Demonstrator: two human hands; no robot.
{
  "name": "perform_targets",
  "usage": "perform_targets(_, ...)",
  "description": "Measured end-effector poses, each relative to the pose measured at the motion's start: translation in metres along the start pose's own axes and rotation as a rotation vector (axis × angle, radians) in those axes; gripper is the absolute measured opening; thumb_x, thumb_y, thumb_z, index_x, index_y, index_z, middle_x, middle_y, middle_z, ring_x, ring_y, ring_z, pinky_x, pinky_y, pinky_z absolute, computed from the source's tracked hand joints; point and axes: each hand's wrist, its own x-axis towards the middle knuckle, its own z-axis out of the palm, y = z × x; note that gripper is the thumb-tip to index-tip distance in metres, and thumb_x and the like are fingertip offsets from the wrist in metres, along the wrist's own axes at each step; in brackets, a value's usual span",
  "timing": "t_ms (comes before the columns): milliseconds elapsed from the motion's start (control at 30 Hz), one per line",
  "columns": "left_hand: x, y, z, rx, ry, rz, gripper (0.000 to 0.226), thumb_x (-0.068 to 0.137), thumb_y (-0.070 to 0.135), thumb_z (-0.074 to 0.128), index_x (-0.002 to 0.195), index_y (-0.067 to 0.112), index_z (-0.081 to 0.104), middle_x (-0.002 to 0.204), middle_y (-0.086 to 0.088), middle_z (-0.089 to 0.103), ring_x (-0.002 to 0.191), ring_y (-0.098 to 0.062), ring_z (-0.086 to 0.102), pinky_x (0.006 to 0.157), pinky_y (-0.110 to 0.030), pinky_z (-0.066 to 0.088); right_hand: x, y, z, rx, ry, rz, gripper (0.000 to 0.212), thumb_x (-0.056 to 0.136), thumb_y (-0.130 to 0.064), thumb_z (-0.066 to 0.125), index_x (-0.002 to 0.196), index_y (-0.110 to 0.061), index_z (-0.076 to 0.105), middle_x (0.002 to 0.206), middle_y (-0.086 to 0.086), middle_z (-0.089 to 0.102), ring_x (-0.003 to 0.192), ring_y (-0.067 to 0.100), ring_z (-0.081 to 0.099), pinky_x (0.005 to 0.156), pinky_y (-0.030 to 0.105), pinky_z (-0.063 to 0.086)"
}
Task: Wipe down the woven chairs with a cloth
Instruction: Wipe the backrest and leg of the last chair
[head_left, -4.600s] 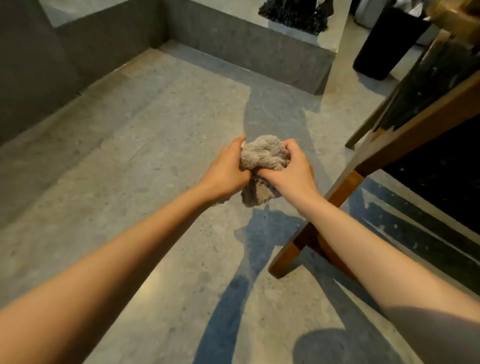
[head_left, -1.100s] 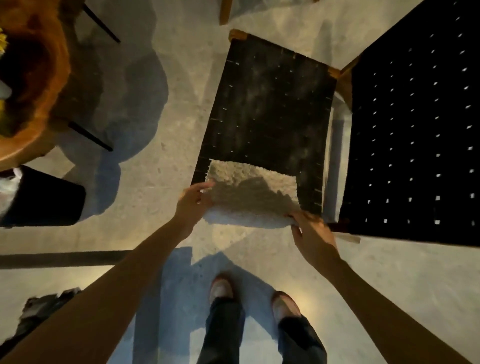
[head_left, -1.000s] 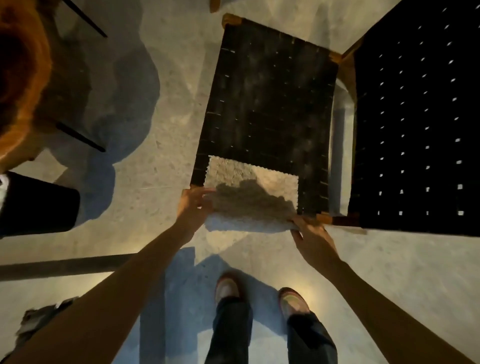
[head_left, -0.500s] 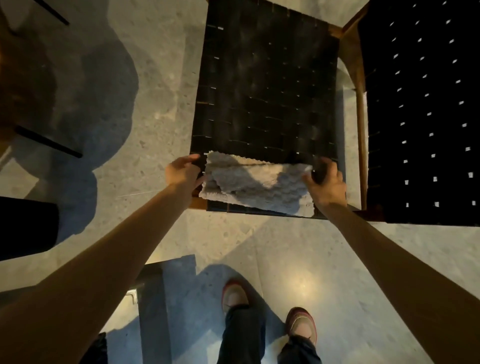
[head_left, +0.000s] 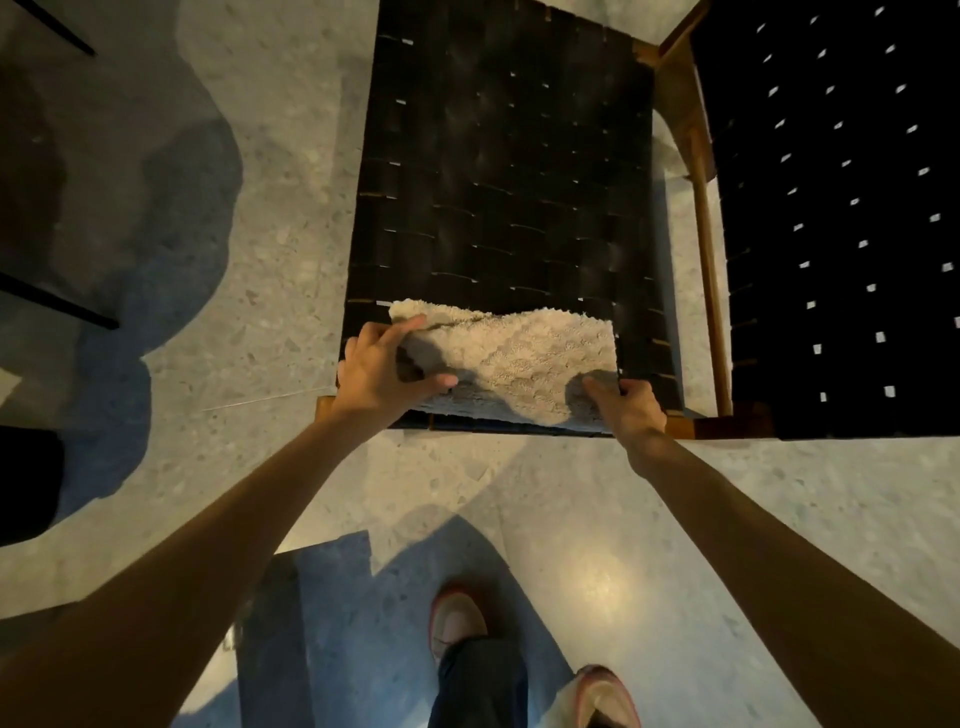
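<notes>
— Cloth first: where does it lie?

— Folded and pale, it sits on the near edge of a black woven seat, held at both ends. The left hand is at its left end, the right hand at its near right corner.

— How is the left hand set?

— Half open. Its fingers spread over the top of the cloth, and the thumb reaches along the near edge, so the cloth's end is pinched loosely between them.

— And the right?

— Curled closed on the corner, thumb on top; the fingers underneath are hidden, so how firmly it grips cannot be told.

— What lies beyond the hands?

— The seat stretches away from both, dusty grey smears showing on its straps. Just to the right of the right hand stands a wooden frame rail, and past that a second black woven seat.

— Below the arms?

— A speckled stone floor, and the person's shoes nearer than the hands.
</notes>
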Motion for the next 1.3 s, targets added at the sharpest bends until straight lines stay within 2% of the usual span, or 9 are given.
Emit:
perform_targets(100, 0.001, -0.009, 0.003, -0.088, 0.011, 0.019, 0.089, 0.068, 0.039, 0.081, 0.143, 0.024, 0.035, 0.132, -0.01, 0.041, 0.12, -0.028, 0.036, 0.102, -0.036, 0.033, 0.009, 0.002, 0.005, 0.083, 0.045, -0.078, 0.054, 0.09, -0.038, 0.062, 0.131, -0.008, 0.044, 0.129, 0.013, 0.053, 0.119, 0.032, 0.05, 0.1, 0.047, 0.046)
perform_targets(233, 0.0, -0.02, 0.008, -0.268, 0.114, 0.033, 0.064, 0.08, 0.033, 0.072, 0.137, 0.026, 0.044, 0.109, 0.003, 0.052, 0.096, -0.008, 0.05, 0.077, -0.012, 0.041, 0.009, 0.006, 0.003, 0.351, 0.119, -0.266, 0.034, 0.089, -0.032, 0.065, 0.115, -0.016, 0.051, 0.108, -0.002, 0.056, 0.105, 0.019, 0.055, 0.091, 0.036, 0.051)
perform_targets(367, -0.005, -0.02, 0.014, -0.4, 0.241, 0.125, 0.014, 0.088, 0.032, 0.063, 0.099, 0.025, 0.061, 0.079, 0.011, 0.061, 0.069, 0.005, 0.058, 0.059, -0.006, 0.043, 0.012, 0.016, -0.003, 0.463, 0.186, -0.536, 0.012, 0.091, -0.028, 0.061, 0.095, -0.018, 0.056, 0.092, -0.004, 0.059, 0.092, 0.014, 0.056, 0.081, 0.027, 0.048)
perform_targets(467, -0.003, -0.014, 0.017, -0.489, 0.398, 0.064, 0.015, 0.091, 0.035, 0.058, 0.079, 0.026, 0.06, 0.07, 0.01, 0.061, 0.058, 0.01, 0.056, 0.051, -0.005, 0.04, 0.019, 0.022, -0.01, 0.567, 0.195, -0.608, 0.01, 0.095, -0.024, 0.056, 0.087, -0.023, 0.051, 0.086, -0.002, 0.057, 0.082, 0.011, 0.056, 0.072, 0.022, 0.048)
perform_targets(667, -0.006, -0.016, 0.032, -0.502, 0.592, 0.066, 0.025, 0.094, 0.032, 0.055, 0.107, 0.012, 0.058, 0.078, 0.005, 0.062, 0.061, 0.001, 0.054, 0.049, -0.009, 0.037, 0.038, 0.045, -0.009, 0.508, 0.199, -0.701, 0.022, 0.093, -0.011, 0.055, 0.091, -0.028, 0.043, 0.082, -0.001, 0.056, 0.072, 0.007, 0.058, 0.056, 0.017, 0.049)
perform_targets(867, -0.015, -0.018, 0.043, -0.075, 0.716, 0.155, 0.029, 0.094, 0.035, 0.055, 0.114, 0.014, 0.058, 0.075, 0.007, 0.054, 0.063, -0.005, 0.05, 0.055, -0.019, 0.036, 0.057, 0.057, -0.003, 0.173, 0.253, -0.778, 0.028, 0.092, -0.017, 0.059, 0.106, -0.022, 0.034, 0.087, -0.001, 0.057, 0.072, 0.011, 0.06, 0.057, 0.024, 0.053)
perform_targets(1067, -0.018, -0.011, 0.049, 0.076, 0.602, 0.006, 0.056, 0.088, 0.049, 0.056, 0.134, 0.019, 0.045, 0.123, -0.014, 0.05, 0.12, -0.03, 0.041, 0.098, -0.038, 0.034, 0.071, 0.026, 0.003, -0.178, 0.255, -0.586, 0.061, 0.087, -0.045, 0.064, 0.124, -0.006, 0.037, 0.099, 0.002, 0.044, 0.09, 0.02, 0.054, 0.055, 0.023, 0.034)
perform_targets(1200, -0.015, 0.006, 0.044, 0.095, 0.504, -0.092, 0.058, 0.09, 0.043, 0.059, 0.137, 0.013, 0.043, 0.125, -0.012, 0.057, 0.118, -0.03, 0.049, 0.105, -0.041, 0.03, 0.078, 0.02, -0.004, -0.15, 0.07, -0.561, 0.031, 0.087, -0.043, 0.066, 0.082, -0.013, 0.061, 0.068, -0.004, 0.059, 0.066, 0.013, 0.059, 0.056, 0.026, 0.039)
perform_targets(1300, -0.02, 0.024, 0.042, 0.062, 0.453, -0.183, 0.039, 0.09, 0.04, 0.06, 0.124, 0.022, 0.05, 0.119, -0.005, 0.057, 0.117, -0.026, 0.049, 0.108, -0.043, 0.026, 0.07, 0.017, -0.011, -0.006, 0.043, -0.646, 0.019, 0.083, -0.04, 0.069, 0.08, -0.027, 0.054, 0.079, -0.004, 0.064, 0.074, 0.011, 0.06, 0.059, 0.026, 0.043)
